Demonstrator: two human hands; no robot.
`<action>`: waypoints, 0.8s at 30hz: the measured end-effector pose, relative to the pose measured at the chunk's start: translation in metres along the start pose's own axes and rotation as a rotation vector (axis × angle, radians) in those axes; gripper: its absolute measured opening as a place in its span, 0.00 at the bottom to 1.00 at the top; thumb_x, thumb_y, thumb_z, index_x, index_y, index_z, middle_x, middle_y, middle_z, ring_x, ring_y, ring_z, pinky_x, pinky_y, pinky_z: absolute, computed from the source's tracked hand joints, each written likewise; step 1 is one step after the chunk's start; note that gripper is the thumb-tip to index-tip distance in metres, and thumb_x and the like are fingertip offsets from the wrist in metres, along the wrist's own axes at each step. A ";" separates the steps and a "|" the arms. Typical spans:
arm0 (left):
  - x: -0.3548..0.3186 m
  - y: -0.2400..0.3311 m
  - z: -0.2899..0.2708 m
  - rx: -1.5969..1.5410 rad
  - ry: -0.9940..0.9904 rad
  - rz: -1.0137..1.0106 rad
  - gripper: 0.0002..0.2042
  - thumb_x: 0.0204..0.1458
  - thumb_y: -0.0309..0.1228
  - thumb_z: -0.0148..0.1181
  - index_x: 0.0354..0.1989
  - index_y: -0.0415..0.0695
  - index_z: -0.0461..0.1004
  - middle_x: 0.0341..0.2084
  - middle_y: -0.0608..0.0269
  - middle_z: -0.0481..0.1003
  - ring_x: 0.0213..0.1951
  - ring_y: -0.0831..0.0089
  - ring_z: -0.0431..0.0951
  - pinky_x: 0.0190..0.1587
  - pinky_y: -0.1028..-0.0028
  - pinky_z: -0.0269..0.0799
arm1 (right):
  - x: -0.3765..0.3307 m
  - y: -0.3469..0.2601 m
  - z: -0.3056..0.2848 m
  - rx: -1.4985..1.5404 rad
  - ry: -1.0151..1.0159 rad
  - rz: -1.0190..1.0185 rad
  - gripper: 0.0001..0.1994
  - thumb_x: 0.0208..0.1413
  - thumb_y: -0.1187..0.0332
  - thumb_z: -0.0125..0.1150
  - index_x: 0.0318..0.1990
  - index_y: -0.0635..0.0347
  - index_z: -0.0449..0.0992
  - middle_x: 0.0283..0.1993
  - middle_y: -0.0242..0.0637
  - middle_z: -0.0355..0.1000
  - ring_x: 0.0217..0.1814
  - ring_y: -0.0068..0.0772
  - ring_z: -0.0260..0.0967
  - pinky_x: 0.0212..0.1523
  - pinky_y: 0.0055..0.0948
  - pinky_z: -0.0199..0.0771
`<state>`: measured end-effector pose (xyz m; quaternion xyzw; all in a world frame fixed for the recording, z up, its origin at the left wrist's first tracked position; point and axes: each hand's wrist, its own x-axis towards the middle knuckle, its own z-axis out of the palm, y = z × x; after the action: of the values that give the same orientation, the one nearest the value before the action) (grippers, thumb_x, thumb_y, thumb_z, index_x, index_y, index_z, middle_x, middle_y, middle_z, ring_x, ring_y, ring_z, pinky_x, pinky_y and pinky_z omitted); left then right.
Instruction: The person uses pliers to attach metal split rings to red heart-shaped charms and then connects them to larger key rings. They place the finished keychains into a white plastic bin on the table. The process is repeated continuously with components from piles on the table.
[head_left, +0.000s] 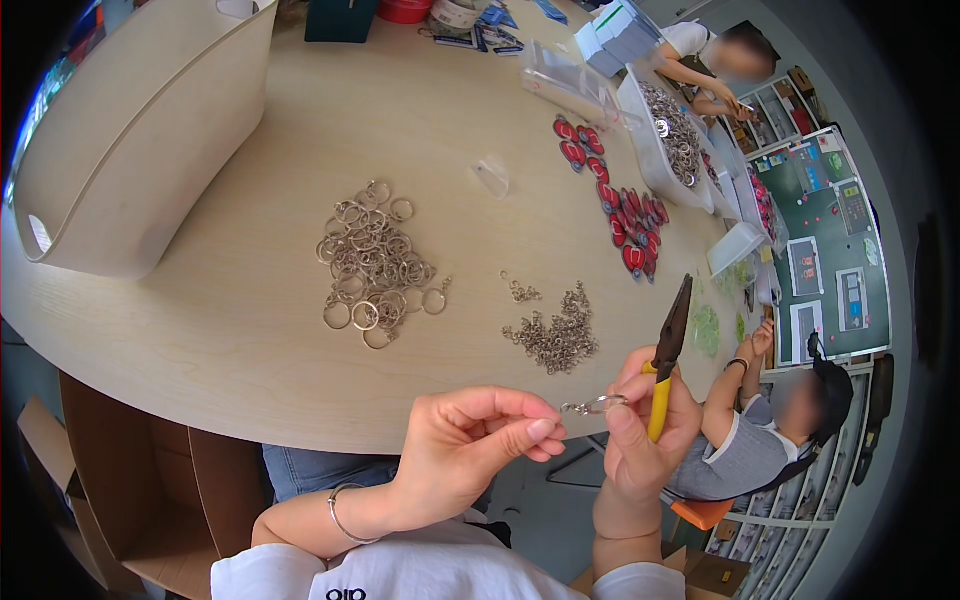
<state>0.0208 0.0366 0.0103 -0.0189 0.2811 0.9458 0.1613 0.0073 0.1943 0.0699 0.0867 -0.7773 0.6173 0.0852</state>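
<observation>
In front of my body, at the table's near edge, my left hand (pixel 455 445) pinches the end of a short chain between thumb and fingertips. That chain leads to a silver split key ring (pixel 606 402), which my right hand (pixel 640 435) grips between thumb and finger. The same right hand also holds needle-nose pliers (pixel 674 335) with yellow handles, their dark jaws pointing up and away. Beyond my left hand lies a pile of key rings with chains (pixel 380 250). A smaller heap of short chain pieces (pixel 555 335) lies just beyond both hands.
Red charms (pixel 632 225) lie at the right, beside a clear bin of metal parts (pixel 670 135). A large cream tub (pixel 140 150) stands at the left. One co-worker (pixel 770 440) sits at the right, another (pixel 715 65) at the far right. A cardboard box (pixel 150 480) is below left.
</observation>
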 end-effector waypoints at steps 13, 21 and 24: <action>0.011 -0.010 0.009 0.098 -0.033 0.089 0.10 0.53 0.22 0.59 0.43 0.36 0.75 0.35 0.59 0.76 0.36 0.76 0.77 0.41 0.78 0.75 | -0.002 0.001 -0.009 -0.003 0.026 0.004 0.06 0.46 0.77 0.63 0.29 0.67 0.70 0.39 0.35 0.61 0.29 0.15 0.55 0.28 0.14 0.56; 0.012 -0.014 0.006 0.239 -0.131 0.085 0.10 0.52 0.21 0.59 0.44 0.37 0.75 0.33 0.62 0.76 0.37 0.79 0.76 0.43 0.80 0.73 | -0.005 0.003 -0.013 -0.011 0.051 0.021 0.06 0.46 0.79 0.63 0.29 0.67 0.71 0.39 0.34 0.61 0.29 0.15 0.56 0.29 0.14 0.57; 0.018 -0.020 0.010 0.143 -0.118 -0.014 0.10 0.53 0.21 0.58 0.44 0.36 0.74 0.32 0.64 0.76 0.35 0.80 0.76 0.41 0.80 0.73 | -0.003 0.004 -0.031 -0.084 0.136 0.004 0.05 0.47 0.79 0.62 0.29 0.67 0.71 0.40 0.33 0.61 0.30 0.15 0.57 0.29 0.14 0.58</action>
<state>0.0103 0.0630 0.0057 0.0464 0.3376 0.9218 0.1850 0.0102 0.2255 0.0727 0.0394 -0.7949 0.5889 0.1403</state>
